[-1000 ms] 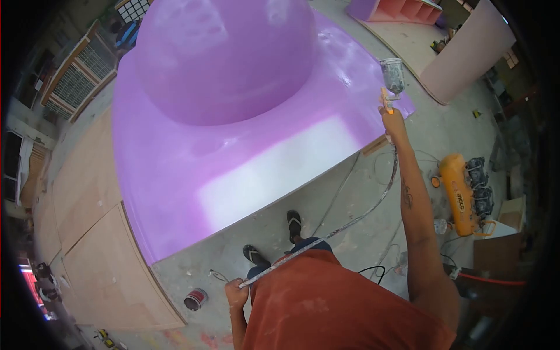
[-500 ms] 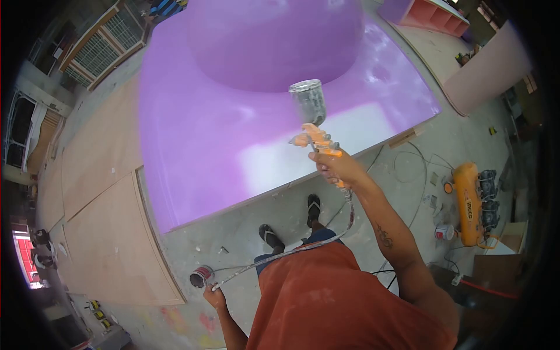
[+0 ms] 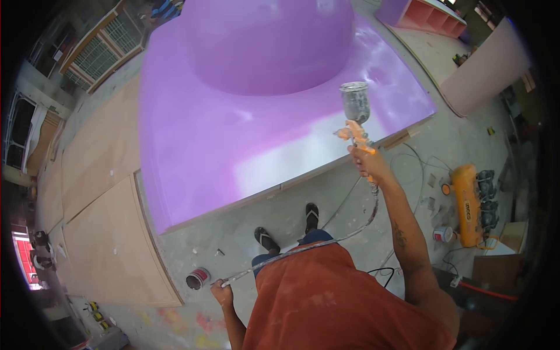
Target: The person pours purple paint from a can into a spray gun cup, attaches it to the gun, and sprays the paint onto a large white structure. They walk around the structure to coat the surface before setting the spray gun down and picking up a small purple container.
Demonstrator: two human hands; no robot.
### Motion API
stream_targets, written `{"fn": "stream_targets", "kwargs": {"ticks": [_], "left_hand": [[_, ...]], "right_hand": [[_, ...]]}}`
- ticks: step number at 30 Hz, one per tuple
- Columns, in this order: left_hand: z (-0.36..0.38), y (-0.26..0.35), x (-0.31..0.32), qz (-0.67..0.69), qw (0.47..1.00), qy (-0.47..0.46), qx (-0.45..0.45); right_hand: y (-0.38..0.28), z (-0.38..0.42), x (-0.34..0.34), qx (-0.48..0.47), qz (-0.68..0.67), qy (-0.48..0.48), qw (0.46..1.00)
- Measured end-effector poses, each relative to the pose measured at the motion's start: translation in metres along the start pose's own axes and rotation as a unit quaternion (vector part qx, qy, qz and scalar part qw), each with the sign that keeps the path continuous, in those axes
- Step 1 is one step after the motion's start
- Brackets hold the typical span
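Observation:
My right hand (image 3: pixel 371 163) is wrapped round the grip of an orange spray gun (image 3: pixel 357 137), held over the near right part of a large panel. On top of the gun sits a paint-smeared metal cup (image 3: pixel 356 104). The panel (image 3: pixel 192 146) is coated purple, with a white patch (image 3: pixel 286 154) along its near edge. A paint-stained air hose (image 3: pixel 315 245) hangs from the gun's handle and crosses in front of my body. My left hand (image 3: pixel 221 291) is closed round that hose low on the left. Close by, an open paint can (image 3: pixel 198 278) stands on the floor.
A rounded purple form (image 3: pixel 268 46) rises from the panel. Plywood sheets (image 3: pixel 116 245) lie to the left. On the right are an orange air compressor (image 3: pixel 466 204), another can (image 3: pixel 443 234) and loose hoses on the floor. A pale curved piece (image 3: pixel 487 70) stands far right.
My right hand has carried the spray gun to the right along the panel's near edge. The hose has swung with it; my left hand has shifted slightly, still holding the hose.

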State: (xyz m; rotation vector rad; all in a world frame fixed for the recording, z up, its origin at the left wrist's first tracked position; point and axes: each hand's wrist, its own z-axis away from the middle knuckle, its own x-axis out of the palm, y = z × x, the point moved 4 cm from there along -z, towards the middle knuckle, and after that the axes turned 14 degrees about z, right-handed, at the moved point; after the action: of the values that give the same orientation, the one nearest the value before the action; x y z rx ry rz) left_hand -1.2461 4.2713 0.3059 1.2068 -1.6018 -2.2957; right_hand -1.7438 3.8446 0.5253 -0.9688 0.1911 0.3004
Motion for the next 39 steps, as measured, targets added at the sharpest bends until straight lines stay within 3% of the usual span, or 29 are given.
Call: {"fn": "stream_targets", "kwargs": {"ticks": [3, 9, 11, 12, 14, 15, 17, 19, 20, 22, 27, 30, 32, 37, 39], "left_hand": [[0.000, 0.071, 0.061, -0.051, 0.992, -0.108, 0.029], [0.018, 0.160, 0.150, -0.038, 0.973, -0.207, 0.095], [0.026, 0.176, 0.163, -0.030, 0.968, -0.221, 0.117], [0.029, 0.176, 0.166, -0.034, 0.969, -0.221, 0.106], [0.029, 0.177, 0.165, -0.044, 0.970, -0.219, 0.096], [0.030, 0.172, 0.163, -0.050, 0.974, -0.207, 0.078], [0.031, 0.150, 0.157, -0.056, 0.978, -0.193, 0.057], [0.025, 0.115, 0.137, 0.012, 0.984, -0.142, 0.108], [0.023, 0.102, 0.124, 0.012, 0.984, -0.140, 0.107], [0.017, 0.079, 0.090, -0.106, 0.987, -0.063, 0.107], [0.017, 0.036, 0.004, -0.102, 0.990, 0.065, 0.078], [0.023, 0.009, -0.031, -0.142, 0.980, 0.106, 0.095], [0.026, 0.007, -0.046, -0.169, 0.977, 0.071, 0.110], [0.025, -0.008, -0.036, -0.230, 0.965, -0.051, 0.116], [0.021, 0.002, -0.013, -0.240, 0.963, -0.115, 0.052]], "right_hand": [[0.010, -0.019, -0.089, 0.012, 0.012, 0.096, 0.995], [0.044, -0.086, -0.248, 0.004, 0.034, 0.201, 0.979], [0.032, -0.085, -0.276, -0.034, 0.133, 0.314, 0.939], [0.041, -0.096, -0.283, -0.037, 0.133, 0.312, 0.940], [0.049, -0.113, -0.294, -0.069, 0.292, 0.410, 0.862], [0.054, -0.114, -0.290, -0.069, 0.289, 0.407, 0.864], [0.044, -0.089, -0.240, -0.043, 0.131, 0.274, 0.952], [0.045, -0.071, -0.183, -0.020, -0.001, 0.153, 0.988], [0.033, -0.055, -0.151, -0.007, -0.001, 0.116, 0.993], [0.012, -0.027, -0.088, 0.003, -0.016, 0.039, 0.999], [-0.019, 0.015, 0.047, -0.004, -0.060, -0.118, 0.991], [-0.029, 0.034, 0.108, -0.004, -0.076, -0.208, 0.975], [-0.031, 0.047, 0.138, 0.003, -0.083, -0.297, 0.951], [-0.016, 0.048, 0.132, 0.019, -0.114, -0.318, 0.941], [-0.003, 0.034, 0.095, -0.012, -0.011, -0.155, 0.988]]}}
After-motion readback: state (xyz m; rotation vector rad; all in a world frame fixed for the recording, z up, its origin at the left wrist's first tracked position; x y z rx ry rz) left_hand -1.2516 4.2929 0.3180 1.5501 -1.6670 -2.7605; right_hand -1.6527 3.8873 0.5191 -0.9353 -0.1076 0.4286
